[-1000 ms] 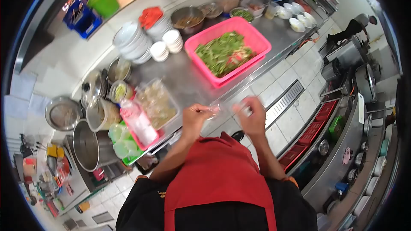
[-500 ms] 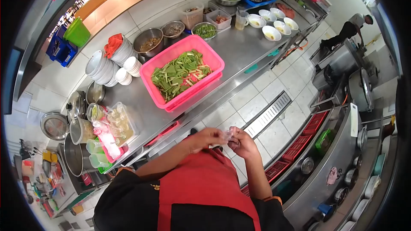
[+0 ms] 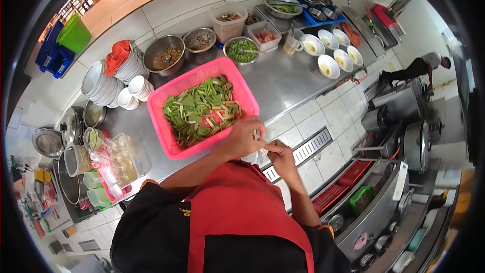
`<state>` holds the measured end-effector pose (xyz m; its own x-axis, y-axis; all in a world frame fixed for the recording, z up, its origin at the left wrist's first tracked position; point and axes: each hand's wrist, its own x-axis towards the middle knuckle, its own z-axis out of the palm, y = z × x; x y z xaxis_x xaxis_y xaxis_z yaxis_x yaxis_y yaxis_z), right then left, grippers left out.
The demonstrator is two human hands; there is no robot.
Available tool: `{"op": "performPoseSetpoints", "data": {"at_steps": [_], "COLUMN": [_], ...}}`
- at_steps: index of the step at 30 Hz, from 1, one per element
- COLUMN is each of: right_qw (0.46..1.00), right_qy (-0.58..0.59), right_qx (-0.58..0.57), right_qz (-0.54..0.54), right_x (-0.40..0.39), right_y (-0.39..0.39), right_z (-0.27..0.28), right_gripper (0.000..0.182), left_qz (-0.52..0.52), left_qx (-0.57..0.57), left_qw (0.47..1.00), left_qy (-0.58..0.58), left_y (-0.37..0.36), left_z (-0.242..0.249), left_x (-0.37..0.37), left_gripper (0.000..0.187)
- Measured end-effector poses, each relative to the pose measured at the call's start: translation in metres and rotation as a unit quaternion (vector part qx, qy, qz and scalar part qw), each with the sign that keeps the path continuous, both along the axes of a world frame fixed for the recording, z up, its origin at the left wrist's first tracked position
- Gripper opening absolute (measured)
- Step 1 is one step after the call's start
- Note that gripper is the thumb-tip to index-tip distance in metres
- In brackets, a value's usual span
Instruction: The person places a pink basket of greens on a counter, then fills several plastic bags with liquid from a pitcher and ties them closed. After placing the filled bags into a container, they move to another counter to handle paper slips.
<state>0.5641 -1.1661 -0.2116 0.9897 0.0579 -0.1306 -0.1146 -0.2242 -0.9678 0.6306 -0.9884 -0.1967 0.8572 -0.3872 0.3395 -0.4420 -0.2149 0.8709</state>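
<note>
My left hand [image 3: 242, 137] is closed in a pinch at the near edge of the pink basket [image 3: 166, 144]. Close beside it, my right hand [image 3: 283, 161] is also closed, its fingertips almost meeting the left ones. Between them hangs a thin, clear plastic bag [image 3: 261, 157], crumpled and partly hidden by the fingers. Cut green leafy vegetables [image 3: 199, 108] with pale stems lie in the basket, which stands on the steel counter [image 3: 280, 78].
White bowls [image 3: 329, 66] stand at the counter's right end. Metal bowls of food [image 3: 165, 55] and chopped greens [image 3: 241, 50] line the back. Stacked bowls [image 3: 96, 83] and a container of bagged liquid [image 3: 124, 159] are to the left. Another person [image 3: 422, 71] bends at the far right.
My view has shifted closer to the counter. Both hands, still together on the plastic bag, now appear higher and nearer the pink basket, and the left hand overlaps its near edge.
</note>
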Motion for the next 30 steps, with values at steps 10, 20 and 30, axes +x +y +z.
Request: {"op": "performPoseSetpoints", "data": {"at_steps": [10, 20, 30], "right_qw": [0.922, 0.493, 0.481], "right_qy": [-0.05, -0.486, -0.491], "right_qx": [-0.366, -0.612, -0.546], "right_qz": [0.117, 0.383, 0.479], "right_x": [0.251, 0.511, 0.528], "right_y": [-0.034, 0.029, 0.032], "right_z": [-0.011, -0.103, -0.114], "right_gripper": [0.023, 0.006, 0.009], "left_qz": [-0.007, 0.397, 0.464], "left_qx": [-0.166, 0.003, -0.112], "left_qw": [0.895, 0.893, 0.862], "left_qy": [0.414, 0.214, 0.172], "left_y": [0.027, 0.001, -0.042], "left_z": [-0.031, -0.015, 0.0], "left_x": [0.075, 0.087, 0.135], "left_gripper": [0.019, 0.022, 0.032]}}
